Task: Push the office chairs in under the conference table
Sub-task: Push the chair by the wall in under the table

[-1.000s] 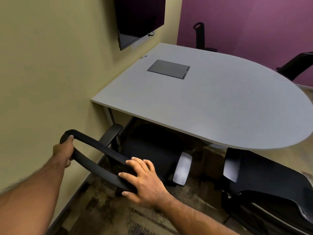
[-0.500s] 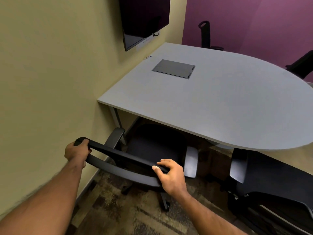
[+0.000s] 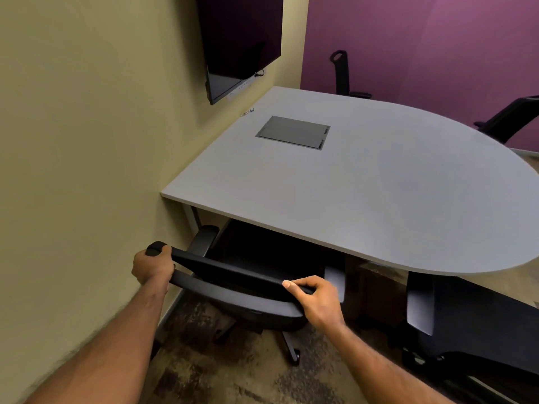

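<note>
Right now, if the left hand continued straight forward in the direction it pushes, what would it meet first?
Probably the near table leg below the conference table corner. The left hand grips the chair backrest end by the wall, in line with that leg. Depth is uncertain; the chair's armrest may arrive first.

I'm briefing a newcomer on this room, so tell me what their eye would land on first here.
First, the two hands at the bottom: the left hand and right hand both grip the top of a black chair whose seat is partly under the grey table. Next, the dark screen on the yellowish wall at upper left. A second chair stands at lower right.
</note>
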A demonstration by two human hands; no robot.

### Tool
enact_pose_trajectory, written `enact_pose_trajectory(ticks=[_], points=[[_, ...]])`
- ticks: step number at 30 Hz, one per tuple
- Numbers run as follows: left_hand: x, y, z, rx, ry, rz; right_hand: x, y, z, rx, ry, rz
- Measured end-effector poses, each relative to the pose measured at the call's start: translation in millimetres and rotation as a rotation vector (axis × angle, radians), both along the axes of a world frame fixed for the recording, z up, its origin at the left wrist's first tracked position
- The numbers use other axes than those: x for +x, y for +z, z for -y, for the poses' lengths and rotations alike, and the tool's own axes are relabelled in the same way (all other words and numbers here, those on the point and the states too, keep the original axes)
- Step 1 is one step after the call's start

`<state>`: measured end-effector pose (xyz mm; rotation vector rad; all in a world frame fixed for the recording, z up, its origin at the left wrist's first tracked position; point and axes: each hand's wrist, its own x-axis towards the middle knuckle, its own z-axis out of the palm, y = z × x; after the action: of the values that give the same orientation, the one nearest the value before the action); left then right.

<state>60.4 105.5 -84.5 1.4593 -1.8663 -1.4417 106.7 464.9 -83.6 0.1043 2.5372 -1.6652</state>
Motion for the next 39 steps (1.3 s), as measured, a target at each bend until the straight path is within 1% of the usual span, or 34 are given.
enact_pose_trajectory(ticks=[6, 12, 20, 23, 28, 35, 39], points=[[-43.0, 4.4, 18.3, 0.076, -0.062, -0.133, -28.0, -5.6, 24.5, 0.007, -0.046, -0.025], [-80.7, 6.3, 36.7, 0.054, -0.141, -0.152, -51.0, -8.0, 45.5, 0.013, -0.069, -0.026], [-105.2, 3.8, 41.8, 0.078, -0.266, -0.207, -81.5, -2.2, 45.3, 0.032, -0.129, 0.006], [-110.1, 3.6, 42.1, 0.084, -0.360, -0.192, -89.7, -0.9, 42.1, 0.043, -0.170, 0.017], [-121.7, 9.3, 48.5, 0.090, -0.481, -0.098, -102.7, 2.0, 41.8, 0.035, -0.222, 0.038], [-131.6, 11.6, 51.2, 0.133, -0.595, -0.046, -114.9, 0.5, 36.8, 0.004, -0.263, 0.035], [-130.0, 12.8, 45.1, 0.157, -0.631, -0.029, -119.3, 2.8, 28.0, 0.035, -0.273, 0.027]])
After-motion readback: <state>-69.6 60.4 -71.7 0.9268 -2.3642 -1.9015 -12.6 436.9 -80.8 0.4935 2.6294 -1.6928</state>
